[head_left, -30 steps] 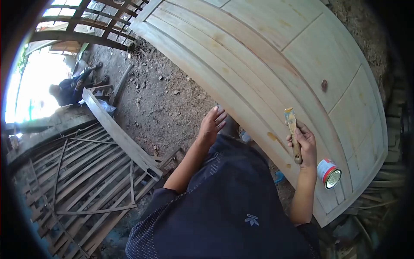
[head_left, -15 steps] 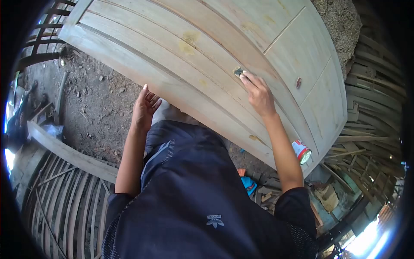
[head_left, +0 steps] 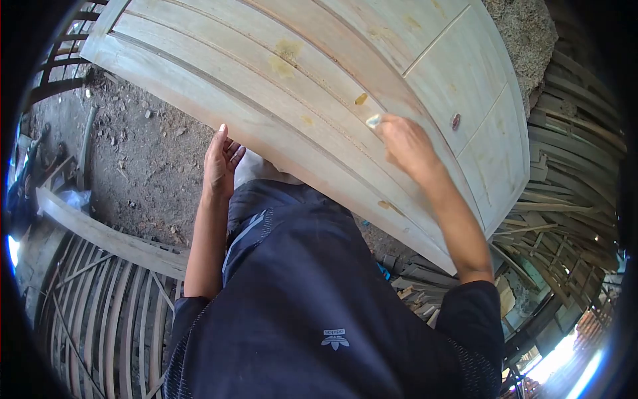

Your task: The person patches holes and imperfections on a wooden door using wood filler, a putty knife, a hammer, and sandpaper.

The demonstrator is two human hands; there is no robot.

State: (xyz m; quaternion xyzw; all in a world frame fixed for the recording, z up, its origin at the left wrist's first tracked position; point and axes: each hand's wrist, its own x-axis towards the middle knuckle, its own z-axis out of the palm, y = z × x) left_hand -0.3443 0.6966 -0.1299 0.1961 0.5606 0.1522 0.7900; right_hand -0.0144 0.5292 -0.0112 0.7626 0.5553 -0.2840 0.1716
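Note:
A large pale wooden panel point(head_left: 219, 93) with long grooves and yellowish patches lies in front of me. Between the fingers of my right hand point(head_left: 407, 143) is a small pale piece point(head_left: 374, 121), held just over the panel's surface; what it is made of is too small to tell. A wet-looking brown spot point(head_left: 361, 99) shows just above the piece. My left hand point(head_left: 222, 163) is at the panel's near edge, thumb up and fingers loosely apart, with nothing in it. On the right part of the panel lies a small dark reddish object point(head_left: 455, 121).
Stacked wooden strips point(head_left: 571, 179) fill the right side. A rough, grainy heap point(head_left: 522, 46) borders the panel's far right edge. Slatted wood point(head_left: 119, 306) and a curved board point(head_left: 113, 241) lie at lower left, beside debris-strewn ground point(head_left: 143, 153).
The piece in my right hand has turned from a dark side to a pale side, and a brown spot now shows on the panel. The red and white can is out of sight behind my right arm.

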